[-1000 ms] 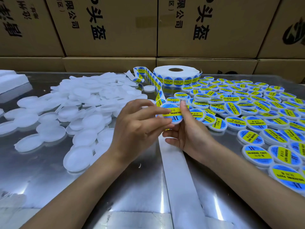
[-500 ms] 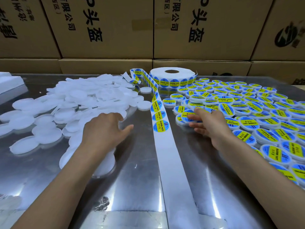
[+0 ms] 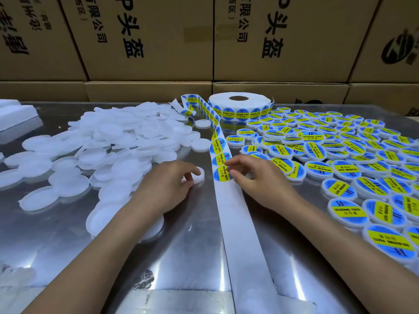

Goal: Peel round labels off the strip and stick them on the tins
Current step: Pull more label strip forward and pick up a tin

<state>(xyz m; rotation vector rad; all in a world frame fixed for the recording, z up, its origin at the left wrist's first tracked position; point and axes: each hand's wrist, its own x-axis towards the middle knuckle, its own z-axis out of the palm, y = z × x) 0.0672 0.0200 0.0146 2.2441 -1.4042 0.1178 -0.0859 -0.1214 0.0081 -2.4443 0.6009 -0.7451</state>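
Note:
A white backing strip (image 3: 238,223) runs from the label roll (image 3: 239,107) down the middle of the metal table (image 3: 192,257). Blue and yellow round labels sit on its upper part. My right hand (image 3: 256,177) pinches the edge of the lowest label (image 3: 221,174) on the strip. My left hand (image 3: 167,184) grips a plain white tin (image 3: 199,175) just left of the strip. A heap of unlabelled white tins (image 3: 108,146) lies to the left. Labelled tins (image 3: 340,159) cover the right side.
Stacked cardboard boxes (image 3: 145,37) wall off the back of the table. A white foam block (image 3: 15,114) sits at the far left edge. Bare strip trails off the near table edge between my forearms.
My right hand left the labelled tins and moved left to the strip's lowest label. My left hand moved right from the white heap, now holding a plain tin beside the strip.

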